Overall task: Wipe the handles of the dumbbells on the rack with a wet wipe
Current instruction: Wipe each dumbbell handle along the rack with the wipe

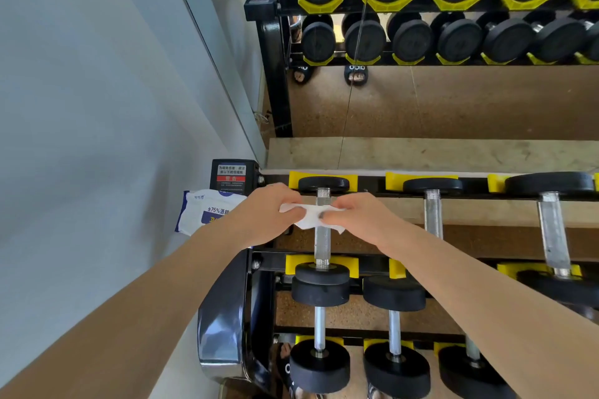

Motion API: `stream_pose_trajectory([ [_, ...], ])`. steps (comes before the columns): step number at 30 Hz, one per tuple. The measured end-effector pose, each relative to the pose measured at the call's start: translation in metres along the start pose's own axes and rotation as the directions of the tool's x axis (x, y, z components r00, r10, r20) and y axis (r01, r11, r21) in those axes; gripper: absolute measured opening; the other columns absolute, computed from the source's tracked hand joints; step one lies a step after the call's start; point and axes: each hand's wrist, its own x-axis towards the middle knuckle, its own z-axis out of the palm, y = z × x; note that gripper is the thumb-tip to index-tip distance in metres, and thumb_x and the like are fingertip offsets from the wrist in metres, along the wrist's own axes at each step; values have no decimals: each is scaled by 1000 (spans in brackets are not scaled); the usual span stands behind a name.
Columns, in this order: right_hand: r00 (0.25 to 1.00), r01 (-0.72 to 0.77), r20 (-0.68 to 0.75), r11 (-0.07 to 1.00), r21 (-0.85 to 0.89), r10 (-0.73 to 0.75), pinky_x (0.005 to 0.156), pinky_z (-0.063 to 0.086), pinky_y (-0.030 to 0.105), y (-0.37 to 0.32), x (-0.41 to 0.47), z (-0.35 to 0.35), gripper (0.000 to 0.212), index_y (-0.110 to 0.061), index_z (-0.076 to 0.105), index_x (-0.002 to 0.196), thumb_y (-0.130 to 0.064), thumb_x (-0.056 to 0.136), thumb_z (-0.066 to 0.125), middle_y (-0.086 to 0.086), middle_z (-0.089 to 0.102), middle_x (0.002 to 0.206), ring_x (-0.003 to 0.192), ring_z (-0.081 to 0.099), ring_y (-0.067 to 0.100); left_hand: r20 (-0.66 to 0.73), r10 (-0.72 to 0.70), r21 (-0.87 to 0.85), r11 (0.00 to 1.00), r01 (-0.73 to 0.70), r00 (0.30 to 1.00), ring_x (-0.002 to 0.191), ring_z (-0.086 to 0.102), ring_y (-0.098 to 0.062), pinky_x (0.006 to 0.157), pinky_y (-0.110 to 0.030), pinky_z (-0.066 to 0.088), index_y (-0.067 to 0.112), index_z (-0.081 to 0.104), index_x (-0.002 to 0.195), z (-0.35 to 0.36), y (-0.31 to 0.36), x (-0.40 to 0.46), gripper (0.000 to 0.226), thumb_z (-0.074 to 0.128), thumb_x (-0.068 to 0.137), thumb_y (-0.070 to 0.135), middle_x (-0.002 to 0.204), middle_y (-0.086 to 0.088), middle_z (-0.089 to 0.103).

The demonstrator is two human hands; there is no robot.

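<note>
A white wet wipe [311,215] is stretched across the upper part of the silver handle [322,244] of the leftmost dumbbell on the rack's top tier. My left hand [265,215] pinches the wipe's left end and my right hand [359,217] pinches its right end, one on each side of the handle. The dumbbell's black heads [322,184] sit in yellow cradles [295,179]. More dumbbells with bare silver handles [433,215] lie to the right and on the tier below.
A white and blue wet wipe pack [202,212] lies on the rack's left end beside a black warning label [230,176]. A mirror [421,42] behind the rack reflects the dumbbells. A grey wall [97,107] stands at the left.
</note>
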Motion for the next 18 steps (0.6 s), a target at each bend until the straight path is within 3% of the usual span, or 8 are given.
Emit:
stream_pose_trajectory([
  [2, 998, -64, 23, 990, 130, 61, 75, 40, 30, 13, 1, 4, 24, -12, 71, 97, -33, 86, 67, 8, 65, 98, 94, 58, 23, 40, -10, -39, 999, 11, 999, 91, 57, -13, 82, -33, 45, 17, 68, 100, 3, -4, 1, 23, 52, 104, 33, 95, 5, 61],
  [4, 989, -145, 74, 900, 412, 126, 89, 47, 33, 25, -1, 12, 47, -16, 69, 114, -42, 75, 73, 10, 66, 116, 110, 59, 26, 45, -22, -98, 995, 26, 999, 78, 57, -15, 72, -32, 44, 18, 63, 85, 9, -8, 4, 26, 51, 104, 31, 78, 4, 57],
  [5, 987, -157, 113, 824, 545, 114, 97, 49, 39, 34, 1, 16, 56, -16, 66, 121, -41, 72, 76, 12, 65, 122, 115, 59, 28, 45, -34, -143, 989, 41, 998, 82, 60, -18, 75, -34, 49, 16, 65, 88, 12, -10, 7, 26, 50, 105, 30, 80, 2, 60],
  [7, 984, -165, 164, 653, 739, 62, 101, 50, 45, 43, 2, 22, 52, -13, 61, 127, -26, 79, 77, 15, 64, 125, 119, 59, 30, 49, -70, -236, 969, 80, 996, 95, 66, -23, 86, -43, 57, 11, 70, 102, 20, -11, 10, 26, 51, 105, 28, 96, -7, 68],
  [10, 986, -165, 128, 520, 838, 106, 98, 53, 46, 39, 3, 24, 39, -12, 57, 126, -4, 89, 65, 15, 67, 120, 114, 63, 29, 6, -105, -206, 973, 104, 994, 101, 65, -22, 90, -42, 55, 12, 68, 113, 32, -10, 18, 25, 52, 104, 29, 108, -6, 70],
  [13, 940, -126, -109, 627, 768, 323, 92, 55, 46, 41, 14, 24, 36, -11, 54, 123, 2, 90, 60, 12, 63, 119, 109, 62, 27, -145, -131, -165, 980, 107, 981, 105, 62, -17, 92, -35, 49, 22, 59, 122, 35, -14, 26, 21, 53, 102, 27, 114, 2, 67],
  [15, 843, -122, -317, 729, 674, 435, 89, 56, 43, 47, 25, 20, 34, -16, 54, 123, -2, 92, 57, 8, 62, 117, 103, 60, 24, -213, -105, -148, 986, 74, 971, 110, 60, -20, 96, -39, 49, 21, 53, 133, 35, -19, 33, 30, 50, 104, 22, 121, 0, 64],
  [18, 698, -205, -520, 834, 513, 492, 67, 45, 26, 47, 35, 19, 31, -12, 57, 126, -12, 97, 48, 5, 60, 107, 91, 55, 21, -221, -11, -80, 997, -7, 975, 111, 60, -22, 93, -37, 50, 24, 41, 151, 36, -25, 45, 43, 40, 108, 18, 136, -4, 58],
])
